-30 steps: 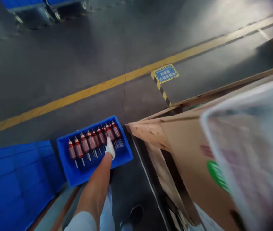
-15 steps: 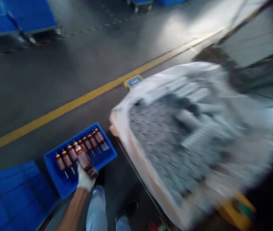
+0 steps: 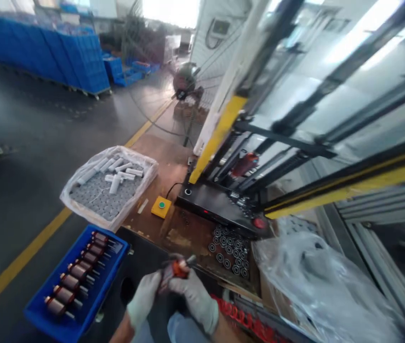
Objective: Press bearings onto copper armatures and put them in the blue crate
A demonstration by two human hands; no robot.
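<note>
A motor armature (image 3: 180, 269) with orange-red windings and a metal shaft is between my two gloved hands, low in the middle of the view. My left hand (image 3: 144, 294) is closed around its body, and my right hand (image 3: 195, 296) grips it near the wound end. Fingers and gloves cover much of it. Several similar armatures lie in a row in the blue tray (image 3: 106, 288) at the lower left. Beyond my hands, ring-shaped bearings (image 3: 229, 250) are spread on the brown workbench (image 3: 184, 238).
A press machine (image 3: 220, 212) with yellow guards (image 3: 220, 138) stands on the bench, another armature (image 3: 245, 164) inside it. Left of it are a yellow button box (image 3: 161, 206) and a plastic-lined box (image 3: 131, 205) of grey cylinders. Clear plastic sheeting (image 3: 316, 276) lies at right.
One hand had an armature over the blue tray. The view has swung to the bench and press, and both my hands now hold the armature in front of me, right of the tray.
</note>
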